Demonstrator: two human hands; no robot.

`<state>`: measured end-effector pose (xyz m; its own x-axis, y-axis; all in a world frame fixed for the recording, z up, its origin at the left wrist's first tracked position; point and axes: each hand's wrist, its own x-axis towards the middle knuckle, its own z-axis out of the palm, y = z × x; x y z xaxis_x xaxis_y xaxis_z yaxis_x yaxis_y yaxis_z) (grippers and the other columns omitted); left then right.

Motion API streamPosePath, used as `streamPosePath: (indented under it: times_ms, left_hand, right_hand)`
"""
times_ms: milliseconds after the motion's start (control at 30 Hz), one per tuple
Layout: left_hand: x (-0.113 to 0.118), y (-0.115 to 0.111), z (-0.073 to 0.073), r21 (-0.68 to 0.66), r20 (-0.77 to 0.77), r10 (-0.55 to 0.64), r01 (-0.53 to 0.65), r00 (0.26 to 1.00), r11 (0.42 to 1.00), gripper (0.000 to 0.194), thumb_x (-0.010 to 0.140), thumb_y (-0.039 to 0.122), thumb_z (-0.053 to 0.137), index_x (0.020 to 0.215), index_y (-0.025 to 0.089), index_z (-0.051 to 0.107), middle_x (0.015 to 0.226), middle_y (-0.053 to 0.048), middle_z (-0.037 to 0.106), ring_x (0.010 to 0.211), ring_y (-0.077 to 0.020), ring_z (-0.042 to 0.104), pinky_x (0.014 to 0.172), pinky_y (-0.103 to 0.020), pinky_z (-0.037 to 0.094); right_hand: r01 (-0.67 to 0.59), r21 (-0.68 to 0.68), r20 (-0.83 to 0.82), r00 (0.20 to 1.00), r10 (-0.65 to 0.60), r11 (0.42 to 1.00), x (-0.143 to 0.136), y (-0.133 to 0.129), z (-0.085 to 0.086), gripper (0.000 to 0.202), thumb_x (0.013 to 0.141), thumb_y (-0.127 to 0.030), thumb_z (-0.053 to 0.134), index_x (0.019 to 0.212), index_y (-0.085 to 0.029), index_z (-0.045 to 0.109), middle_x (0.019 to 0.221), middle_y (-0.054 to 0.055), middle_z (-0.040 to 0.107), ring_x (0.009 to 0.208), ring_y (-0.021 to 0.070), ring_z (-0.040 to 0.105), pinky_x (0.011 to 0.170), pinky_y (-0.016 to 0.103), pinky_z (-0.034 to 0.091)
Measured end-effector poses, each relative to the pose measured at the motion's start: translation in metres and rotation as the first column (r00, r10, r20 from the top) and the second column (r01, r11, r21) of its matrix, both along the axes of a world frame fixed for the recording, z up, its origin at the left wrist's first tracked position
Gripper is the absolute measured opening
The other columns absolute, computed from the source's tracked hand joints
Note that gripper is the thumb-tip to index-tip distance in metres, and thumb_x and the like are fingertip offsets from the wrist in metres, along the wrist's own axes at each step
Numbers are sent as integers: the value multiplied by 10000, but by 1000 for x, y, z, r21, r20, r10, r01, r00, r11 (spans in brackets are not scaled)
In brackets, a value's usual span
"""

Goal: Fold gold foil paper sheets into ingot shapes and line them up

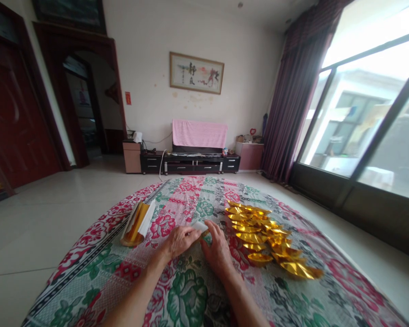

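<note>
Left hand (182,240) pinching paper (199,225) over flowered cloth (187,297), right hand (218,245) curled at the paper's end, finger pressure unclear, gold ingots (252,238) right, gold sheets (141,215) left, tiled floor (17,236), purple curtain (282,100) beside bright window (352,113), black cabinet (181,167) along pale wall (143,59).

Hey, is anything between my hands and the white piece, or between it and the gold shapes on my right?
Nothing visible: your left hand and right hand both have fingers at the white piece. Toward the gold shapes, the right hand itself comes between; past it I see just patterned cloth.
</note>
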<state>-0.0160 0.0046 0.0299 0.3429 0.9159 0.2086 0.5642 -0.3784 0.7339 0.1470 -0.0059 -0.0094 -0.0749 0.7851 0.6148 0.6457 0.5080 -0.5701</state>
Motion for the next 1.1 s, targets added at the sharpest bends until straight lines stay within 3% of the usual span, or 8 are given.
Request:
streamPosePath:
  times_ms: [100,233,500,633,800,933,1100]
  left_hand:
    - [-1,2,-2,-74,67,5,0,998,997,353,771,385,498,997,183,678,910,-29,701,860,-198,619,731,-250,448]
    - [-4,10,-9,-67,71,22,-17,997,998,327,755,271,489,1022,195,662,952,-27,699,896,-189,621,763,-242,447]
    - [-5,12,-20,-8,69,55,-54,996,998,469,738,201,474,1201,193,547,1034,-32,680,899,-149,624,770,-198,460]
    - [-4,11,-17,24,33,81,-82,996,996,343,739,202,477,1034,189,650,906,-15,695,780,-131,624,699,-190,470]
    - [-5,13,-21,193,-10,73,-70,997,979,219,703,137,491,746,183,700,832,-17,682,748,-121,600,723,-199,464]
    - [-4,13,-25,250,-45,29,-17,999,968,220,686,112,493,690,174,704,798,-36,671,755,-124,602,716,-197,462]
    - [-3,9,-19,244,-190,-23,70,982,967,237,694,130,485,707,196,713,777,-26,647,734,-127,586,704,-210,448]
  right_hand:
    - [-19,-1,13,1000,19,1000,0,0,0,591,679,-96,490,1261,-190,450,1326,87,441,1227,215,411,1018,369,367]
    - [-14,2,-1,1000,14,1000,-1,-1,1,587,678,-77,472,1252,-199,448,1356,80,396,1239,199,394,1017,345,362]
    - [-36,-61,178,983,46,998,-2,-8,7,302,736,-126,494,1000,-235,594,1035,28,616,1024,199,512,907,356,357]
    - [3,-48,231,973,8,999,-3,-12,11,260,738,-140,514,957,-243,611,964,19,623,970,193,506,875,346,324]
    - [43,-58,238,971,-28,997,-4,-12,10,149,774,-177,518,845,-236,635,878,13,623,917,183,510,859,326,303]
    - [68,-85,248,968,-45,994,-4,-10,6,147,812,-205,501,825,-229,645,849,21,622,883,174,523,837,308,308]
    - [73,-110,276,960,-40,991,-3,-8,4,190,843,-219,475,917,-255,647,868,25,607,886,166,526,823,292,316]
